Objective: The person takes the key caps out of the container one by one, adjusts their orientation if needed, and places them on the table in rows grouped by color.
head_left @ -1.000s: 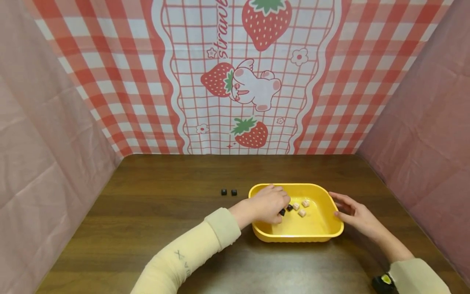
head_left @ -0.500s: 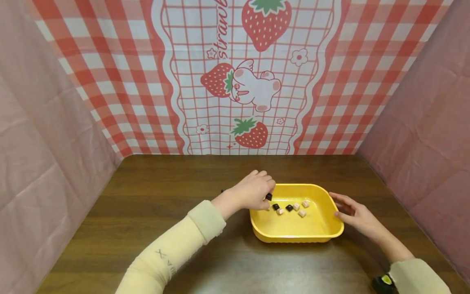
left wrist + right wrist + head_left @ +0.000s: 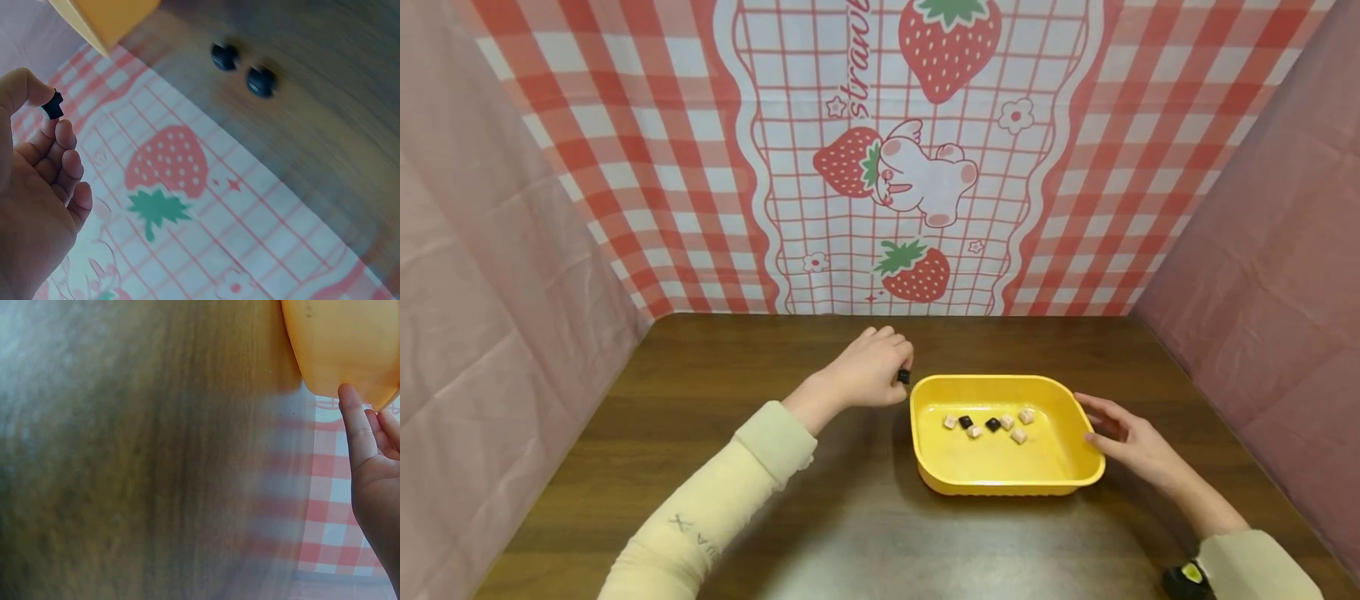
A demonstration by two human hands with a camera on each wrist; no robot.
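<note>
My left hand (image 3: 871, 367) pinches a small black block (image 3: 54, 105) between thumb and fingertips, just left of the yellow tub (image 3: 1007, 486). In the left wrist view, two more black blocks (image 3: 261, 81) lie on the table; the hand hides them in the head view. Inside the tub are two black blocks (image 3: 993, 424) and several cream blocks (image 3: 1018, 436), spread across its floor. My right hand (image 3: 1138, 446) rests against the tub's right end, its thumb (image 3: 357, 428) extended along the outer wall.
The brown wooden table (image 3: 760, 508) runs back to a red-and-white strawberry cloth (image 3: 700, 225). Pink fabric (image 3: 1277, 217) hangs on both sides. A black device (image 3: 1186, 581) sits at the right wrist.
My left hand has come up out of the tub and moved left past its rim, carrying a black block. The right hand stays at the tub's right end.
</note>
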